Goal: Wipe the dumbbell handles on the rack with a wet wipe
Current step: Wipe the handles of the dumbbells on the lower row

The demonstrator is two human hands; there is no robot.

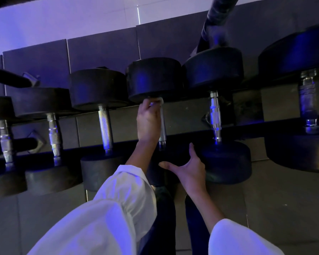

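Several black dumbbells with metal handles lie side by side on a dark rack (184, 134). My left hand (148, 122) grips the top of the middle dumbbell's handle (162, 129), just under its far weight (155, 78). A bit of white wet wipe (159, 101) shows between the fingers and the handle. My right hand (189, 172) presses with spread fingers on the near weight of the same dumbbell (171, 157), which is dark and mostly hidden behind the hand.
Neighbouring handles stand to the left (105, 126) and right (215, 116). A bigger dumbbell (308, 100) sits at far right. Beyond the rack are a tiled floor (99, 50) and a dark padded bar (217, 13). White sleeves (109, 208) fill the foreground.
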